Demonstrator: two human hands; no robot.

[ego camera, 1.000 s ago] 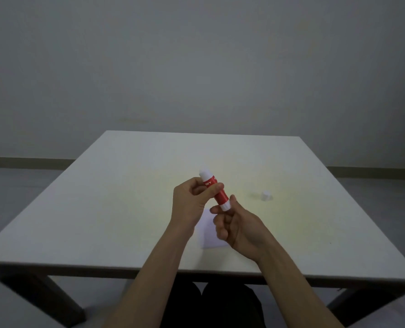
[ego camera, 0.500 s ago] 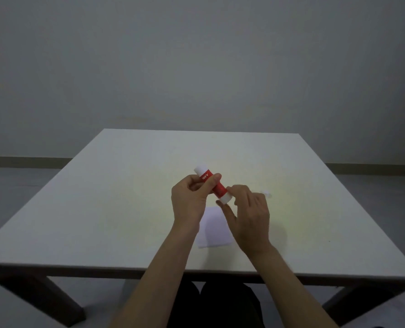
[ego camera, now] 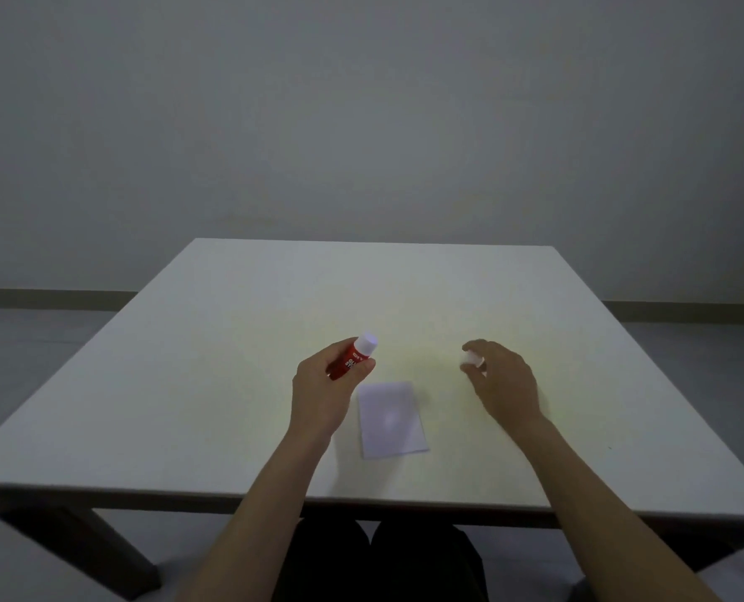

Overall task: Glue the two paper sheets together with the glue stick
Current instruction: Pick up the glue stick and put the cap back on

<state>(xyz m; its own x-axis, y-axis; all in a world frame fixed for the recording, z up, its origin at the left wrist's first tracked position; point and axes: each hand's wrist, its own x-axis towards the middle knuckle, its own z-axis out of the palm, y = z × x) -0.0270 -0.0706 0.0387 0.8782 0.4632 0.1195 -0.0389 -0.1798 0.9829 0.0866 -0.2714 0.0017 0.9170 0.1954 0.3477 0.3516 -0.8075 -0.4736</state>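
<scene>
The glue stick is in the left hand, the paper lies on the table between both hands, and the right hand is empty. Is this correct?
Not quite. The head view shows the right hand is not empty: its fingertips pinch a small white cap. The rest stands: the left hand holds the glue stick, and the paper lies on the table between both hands.

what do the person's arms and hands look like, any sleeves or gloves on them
Both forearms are bare up to the bottom edge of the picture: no sleeves in view. The left hand and the right hand are bare too, with no gloves. No watch, bracelet or ring shows from this side.
</scene>
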